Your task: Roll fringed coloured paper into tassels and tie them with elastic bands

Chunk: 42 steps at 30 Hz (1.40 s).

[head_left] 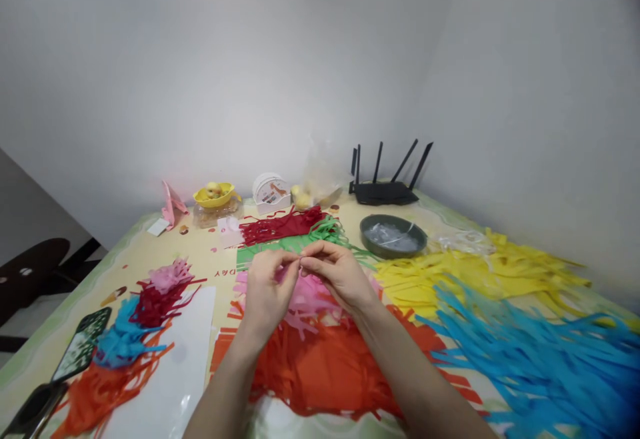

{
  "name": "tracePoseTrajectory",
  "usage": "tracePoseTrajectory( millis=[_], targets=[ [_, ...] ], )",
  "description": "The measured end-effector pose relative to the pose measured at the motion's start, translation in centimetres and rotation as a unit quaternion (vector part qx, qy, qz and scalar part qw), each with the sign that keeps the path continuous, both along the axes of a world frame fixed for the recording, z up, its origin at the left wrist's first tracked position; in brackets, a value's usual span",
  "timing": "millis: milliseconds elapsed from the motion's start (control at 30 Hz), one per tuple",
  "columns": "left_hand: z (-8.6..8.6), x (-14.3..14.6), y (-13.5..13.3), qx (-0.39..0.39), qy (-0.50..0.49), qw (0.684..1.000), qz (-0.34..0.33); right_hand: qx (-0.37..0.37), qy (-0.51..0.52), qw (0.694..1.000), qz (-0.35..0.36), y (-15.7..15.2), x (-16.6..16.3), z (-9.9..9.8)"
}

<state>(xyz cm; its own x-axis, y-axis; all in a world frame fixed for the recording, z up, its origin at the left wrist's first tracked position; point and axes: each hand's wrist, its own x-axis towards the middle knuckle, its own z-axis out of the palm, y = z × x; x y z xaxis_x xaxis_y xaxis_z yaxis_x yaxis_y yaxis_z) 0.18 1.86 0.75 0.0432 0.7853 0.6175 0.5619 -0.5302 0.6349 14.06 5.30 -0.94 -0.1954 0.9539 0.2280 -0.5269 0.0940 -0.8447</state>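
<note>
My left hand (pixel 270 287) and my right hand (pixel 336 271) meet above the middle of the table, fingertips pinched together. Between them is something thin and small, with a little loop hanging below; I cannot make out its kind. Under the hands lies pink fringed paper (pixel 313 297), partly hidden by them. Nearer to me spreads orange-red fringed paper (pixel 330 365). Just beyond the hands are green fringed paper (pixel 327 229) and dark red fringed paper (pixel 280 225).
Yellow strips (pixel 430 279) and blue strips (pixel 540 352) spread at the right. A dark bowl (pixel 393 252) holds clear plastic pieces. At the back stands a black router (pixel 385 192). Small fringed bundles (pixel 120 339), a phone (pixel 84 342) and scissors (pixel 37 405) lie at the left.
</note>
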Motion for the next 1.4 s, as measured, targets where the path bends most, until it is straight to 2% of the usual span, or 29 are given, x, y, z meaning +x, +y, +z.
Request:
tracePoseTrajectory(
  millis=[200, 300, 367, 567, 800, 1033, 1133, 1200, 1300, 1367, 1400],
  targets=[
    [-0.2, 0.2, 0.6, -0.065, -0.132, 0.987, -0.060, -0.002, -0.042, 0.999, 0.011, 0.3, 0.8, 0.3],
    [0.1, 0.2, 0.5, -0.069, -0.131, 0.985, -0.088, -0.009, -0.024, 0.998, 0.057, 0.3, 1.0, 0.7],
    [0.2, 0.1, 0.4, -0.070, -0.117, 0.985, -0.102, -0.004, -0.020, 0.998, 0.065, 0.2, 1.0, 0.8],
    [0.3, 0.4, -0.3, -0.021, -0.084, 0.994, -0.060, 0.056, -0.042, 0.997, 0.013, -0.3, 0.7, 0.8],
    [-0.5, 0.5, -0.4, 0.016, -0.051, 0.998, -0.030, 0.057, -0.045, 0.996, 0.054, -0.2, 1.3, 0.9],
    [0.6, 0.6, -0.4, -0.011, -0.054, 0.997, -0.051, 0.110, -0.083, 0.990, -0.035, -0.6, 1.5, 1.1],
    [0.8, 0.6, -0.5, -0.027, -0.091, 0.994, -0.048, 0.094, -0.054, 0.994, -0.027, -0.6, 1.1, 0.8],
    [0.6, 0.7, -0.3, -0.074, -0.156, 0.981, -0.089, 0.081, -0.035, 0.996, -0.011, -0.6, 1.0, 0.8],
    [-0.1, 1.2, 0.1, -0.165, -0.282, 0.929, -0.174, 0.075, -0.042, 0.996, -0.005, -0.9, 1.2, 1.0],
    [-0.5, 1.5, 0.4, -0.183, -0.333, 0.905, -0.189, 0.066, -0.069, 0.995, -0.021, -1.1, 1.4, 1.4],
    [-0.7, 1.7, 0.4, -0.175, -0.337, 0.907, -0.181, 0.061, -0.084, 0.994, -0.034, -1.2, 1.4, 1.5]
  ],
)
